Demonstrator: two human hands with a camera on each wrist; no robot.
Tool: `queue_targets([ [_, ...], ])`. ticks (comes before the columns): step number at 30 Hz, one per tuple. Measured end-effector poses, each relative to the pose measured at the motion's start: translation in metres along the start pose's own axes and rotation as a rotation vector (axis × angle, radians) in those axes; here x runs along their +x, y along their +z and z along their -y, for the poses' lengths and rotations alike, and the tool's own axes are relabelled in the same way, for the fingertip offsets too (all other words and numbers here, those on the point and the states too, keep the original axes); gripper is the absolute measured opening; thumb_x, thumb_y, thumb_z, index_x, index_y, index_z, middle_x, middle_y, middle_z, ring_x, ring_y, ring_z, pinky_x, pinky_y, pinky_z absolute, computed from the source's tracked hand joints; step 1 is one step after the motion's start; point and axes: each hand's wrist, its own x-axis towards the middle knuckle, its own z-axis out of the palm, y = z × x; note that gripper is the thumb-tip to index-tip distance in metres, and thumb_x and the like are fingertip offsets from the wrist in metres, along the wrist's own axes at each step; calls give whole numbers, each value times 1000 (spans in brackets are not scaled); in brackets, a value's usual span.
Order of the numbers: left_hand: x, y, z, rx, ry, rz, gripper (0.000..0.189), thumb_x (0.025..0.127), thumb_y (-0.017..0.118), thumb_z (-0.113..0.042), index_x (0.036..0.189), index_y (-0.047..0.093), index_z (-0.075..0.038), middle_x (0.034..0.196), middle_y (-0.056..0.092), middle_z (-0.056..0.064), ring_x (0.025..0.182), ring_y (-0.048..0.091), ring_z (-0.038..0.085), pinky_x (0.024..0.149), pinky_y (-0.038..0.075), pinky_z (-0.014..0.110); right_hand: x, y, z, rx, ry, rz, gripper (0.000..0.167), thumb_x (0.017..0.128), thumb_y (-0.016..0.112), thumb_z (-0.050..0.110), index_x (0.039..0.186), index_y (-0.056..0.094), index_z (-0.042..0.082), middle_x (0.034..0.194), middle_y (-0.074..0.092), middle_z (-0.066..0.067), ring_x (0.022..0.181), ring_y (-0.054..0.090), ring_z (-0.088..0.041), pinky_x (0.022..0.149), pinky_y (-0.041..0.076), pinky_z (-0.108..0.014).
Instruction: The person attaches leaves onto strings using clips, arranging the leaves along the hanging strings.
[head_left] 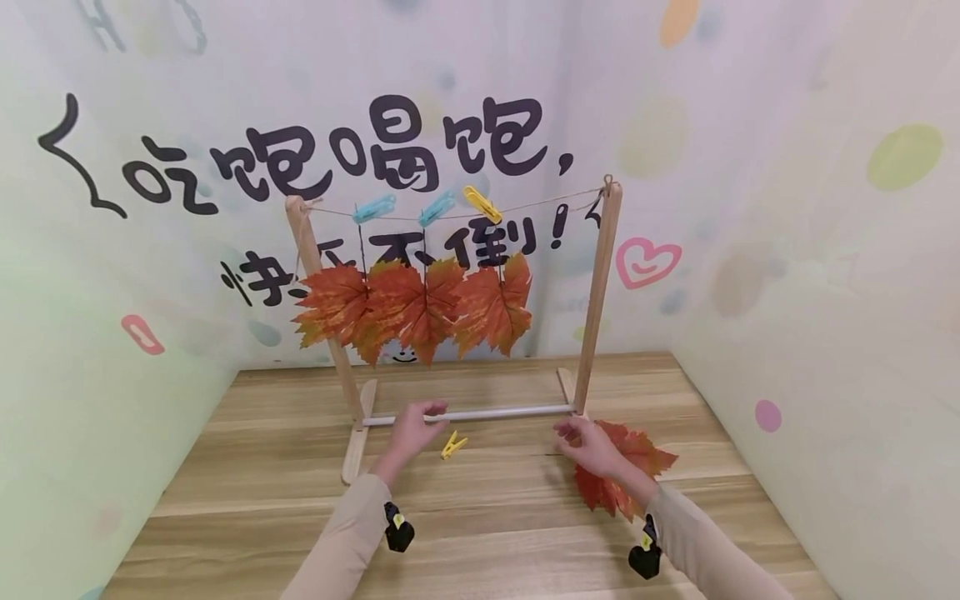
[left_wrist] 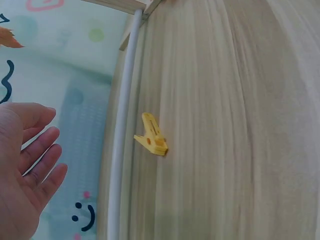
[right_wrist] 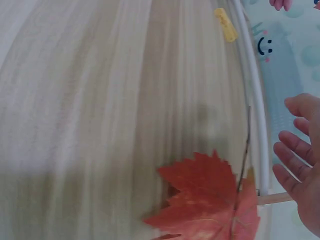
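Note:
My left hand (head_left: 417,427) hovers near the white rod at the left, fingers loosely bent and holding nothing. A yellow clothespin (left_wrist: 152,136) lies on the table just right of it. My right hand (head_left: 591,447), also with nothing in it, is held above a red-orange maple leaf (right_wrist: 210,200) on the table at the right. That leaf's thin dark stem (right_wrist: 245,155) points toward the rod. Three similar leaves (head_left: 425,304) hang by their stems from a string, under two blue clothespins (head_left: 438,209) and one yellow clothespin (head_left: 482,204).
The string (head_left: 540,202) runs between two wooden posts (head_left: 600,292) of a stand with flat feet (head_left: 358,442). A white rod (head_left: 510,412) joins the posts low down. Printed curtains (head_left: 817,250) enclose the wooden table (head_left: 480,533) at the back and sides.

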Motion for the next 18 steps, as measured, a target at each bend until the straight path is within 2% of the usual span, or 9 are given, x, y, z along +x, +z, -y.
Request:
queue_targets([
  [3,-3,4,4,3,-14,-2,25,76,68,0,100,65,6,94,67,16,90,63,29,78,50,41,-3,7,-6,-15,-32,-18,25,79,64,0,101,60,-11,93,62,-22,84,58,-33,75,49,-43],
  [11,-12,13,13,13,-60,-8,24,75,69,-1,99,66,4,92,68,14,87,63,27,76,51,39,-6,21,-15,-9,-64,-4,24,77,65,-2,100,60,-9,92,64,-20,85,60,-34,74,50,-40],
  [18,-16,16,17,29,-45,-12,22,76,69,-4,96,66,4,90,68,14,85,63,28,77,50,41,-7,30,-18,-66,-66,-8,14,76,65,-2,90,65,-1,87,65,-7,82,61,-21,72,51,-32],
])
